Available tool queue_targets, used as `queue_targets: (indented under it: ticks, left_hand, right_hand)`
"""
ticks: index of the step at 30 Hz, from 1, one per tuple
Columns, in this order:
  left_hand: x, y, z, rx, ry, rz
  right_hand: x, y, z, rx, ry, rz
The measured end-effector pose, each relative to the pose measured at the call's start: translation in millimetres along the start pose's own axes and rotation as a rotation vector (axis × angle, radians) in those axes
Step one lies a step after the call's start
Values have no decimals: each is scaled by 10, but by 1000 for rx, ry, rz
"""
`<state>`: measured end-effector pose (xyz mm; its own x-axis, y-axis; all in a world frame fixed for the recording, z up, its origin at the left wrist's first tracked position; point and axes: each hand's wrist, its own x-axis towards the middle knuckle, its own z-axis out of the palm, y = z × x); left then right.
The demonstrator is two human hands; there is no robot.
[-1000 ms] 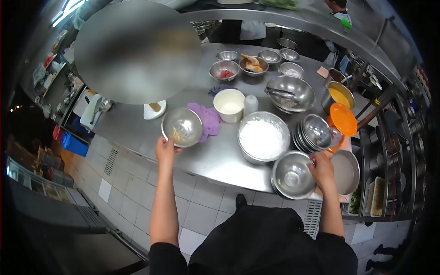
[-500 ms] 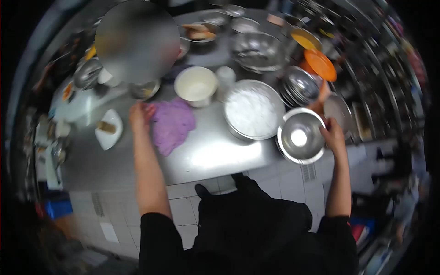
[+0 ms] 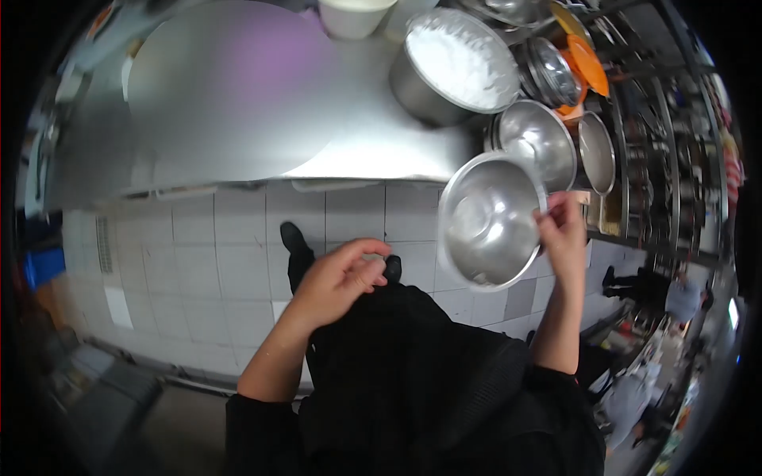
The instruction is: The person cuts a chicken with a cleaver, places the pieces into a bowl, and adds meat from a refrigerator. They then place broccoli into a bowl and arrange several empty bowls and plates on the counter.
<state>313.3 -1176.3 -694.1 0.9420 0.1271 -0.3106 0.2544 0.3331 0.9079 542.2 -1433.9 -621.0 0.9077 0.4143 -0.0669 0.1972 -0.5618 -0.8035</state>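
My right hand (image 3: 562, 226) pinches the rim of a steel bowl (image 3: 488, 222), which is off the table and tilted, its inside facing me. Just behind it another steel bowl (image 3: 538, 143) sits on a stack near the table's corner. My left hand (image 3: 345, 278) is in the air in front of my body, left of the held bowl, with its fingers loosely curled and apart and nothing in them. A large steel pot of white powder or cream (image 3: 460, 63) stands on the table behind the bowls.
The steel table (image 3: 373, 143) ends in a straight front edge. Stacked bowls (image 3: 552, 71), an orange lid (image 3: 587, 63) and a pot of greyish liquid (image 3: 597, 155) stand at the right, beside shelving. A white tub (image 3: 355, 16) is at the back. People are at the lower right.
My right hand has lifted a bowl off the stack and brought it towards me. My left hand has come back from the table, without the bowl it held at first. The view has tilted down.
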Motion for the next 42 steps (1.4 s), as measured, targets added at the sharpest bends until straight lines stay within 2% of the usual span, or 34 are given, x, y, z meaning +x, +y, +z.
queue_targets:
  ticks: [2,4,6,8,10,11,13,14,15,16,17,19,20,21,22,23,25,26,28,29,30,32,33,37,39,41,42]
  left_hand:
    - [-100,-371,298,-39,35,-62]
    - [-41,-1009,478,-140,163,-123]
    - [14,-1592,517,148,299,-333]
    - [64,-2237,486,135,383,-381]
    - [136,-2860,329,130,442,-423]
    - [222,-3215,182,244,501,-429]
    - [336,-3846,-103,364,599,-429]
    - [435,-4125,-298,383,643,-413]
    - [519,-4287,-484,386,674,-392]
    - [570,-4374,-650,393,705,-371]
    - [621,-4523,-815,395,726,-354]
    - [712,-4759,-1052,402,728,-330]
    - [765,-4811,-1139,260,768,-299]
    - [830,-4871,-1221,116,805,-265]
    - [897,-4937,-1297,117,790,-249]
    - [951,-4999,-1364,151,762,-262]
    - [1076,-4911,-1490,325,675,-289]
    - [1150,-4841,-1545,334,672,-272]
    - [1310,-4759,-1631,434,540,-221]
    - [1380,-4766,-1657,446,527,-213]
    - [1449,-4781,-1676,405,502,-195]
    - [1554,-4782,-1685,366,468,-168]
    - [1583,-4768,-1686,388,453,-148]
    - [1659,-4691,-1682,412,458,-135]
    - [1651,-4676,-1697,406,467,-123]
    - [1626,-4684,-1704,410,470,-119]
    - [1615,-4707,-1705,379,474,-114]
  right_hand:
    - [-180,268,354,-29,-202,187]
    - [-372,989,736,-71,-328,232]
    - [-540,1718,1086,-122,-429,136]
    - [-619,2064,1442,-49,-523,372]
    - [-602,2582,1801,44,-661,408]
    - [-528,2946,2006,63,-734,371]
    - [-221,3603,2416,-161,-696,217]
    - [77,4256,2578,-289,-654,98]
    - [384,4459,2705,-220,-559,326]
    - [688,4496,2828,-183,-430,462]
    - [984,4865,2881,-122,-340,508]
    - [1479,4925,3067,12,-117,835]
    - [1585,4944,3131,14,-98,836]
    - [1682,4983,3184,253,-56,883]
    - [1768,5015,3252,495,-16,915]
    - [1860,5115,3338,501,2,902]
    - [2079,5281,3514,587,141,673]
    - [2206,5364,3573,600,150,661]
    - [2451,5544,3653,596,114,210]
    - [2614,5633,3661,762,114,240]
    - [2535,5594,3627,767,132,235]
    - [2352,5497,3537,599,184,466]
    - [2228,5610,3468,626,122,481]
    - [1806,5671,3199,659,112,470]
    - [1783,5604,3154,-192,473,-159]
    - [1895,5214,3115,-310,103,-257]
    - [2042,5198,3288,-590,48,-320]
